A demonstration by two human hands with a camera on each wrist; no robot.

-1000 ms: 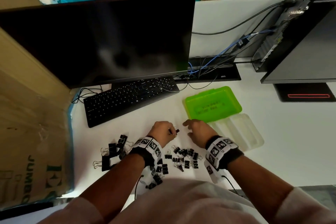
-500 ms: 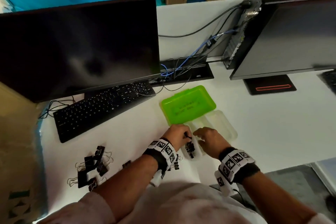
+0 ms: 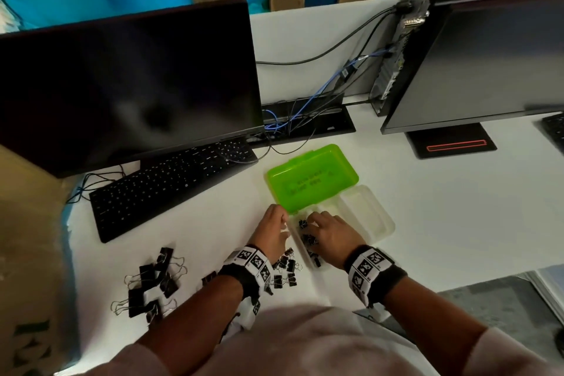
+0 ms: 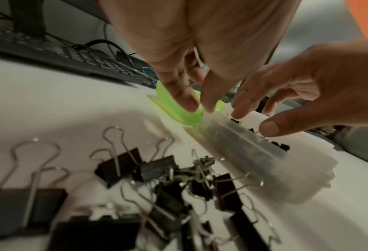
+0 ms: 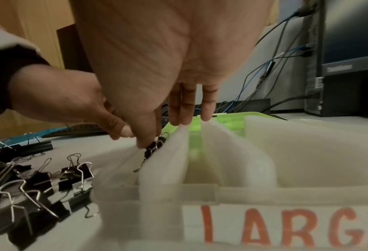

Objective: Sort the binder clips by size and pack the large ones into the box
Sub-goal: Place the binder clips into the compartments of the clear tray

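Observation:
The translucent box (image 3: 385,224) lies open with its green lid (image 3: 311,181) folded back; its near wall bears red letters "LARG" (image 5: 286,225). Small black binder clips (image 3: 306,238) lie in its narrow left compartment. My right hand (image 3: 309,220) hovers over that compartment with straight fingers (image 5: 184,108), and its thumb touches a small clip (image 5: 151,149). Just left of the box, my left hand (image 3: 284,218) holds nothing, its fingertips (image 4: 187,103) by the lid's corner. More small clips (image 3: 285,272) lie under my left wrist. Large clips (image 3: 152,284) are heaped further left.
A black keyboard (image 3: 171,183) and a dark monitor (image 3: 128,85) stand behind the clips. A second monitor (image 3: 488,61) and cables (image 3: 305,113) are at the back right. A cardboard box (image 3: 24,253) borders the desk's left side. The desk's front edge (image 3: 457,282) runs right of my right arm.
Both hands moved from the small-clip pile to the box. The left hand pinched a small clip before and now holds nothing. The right hand came over the left compartment.

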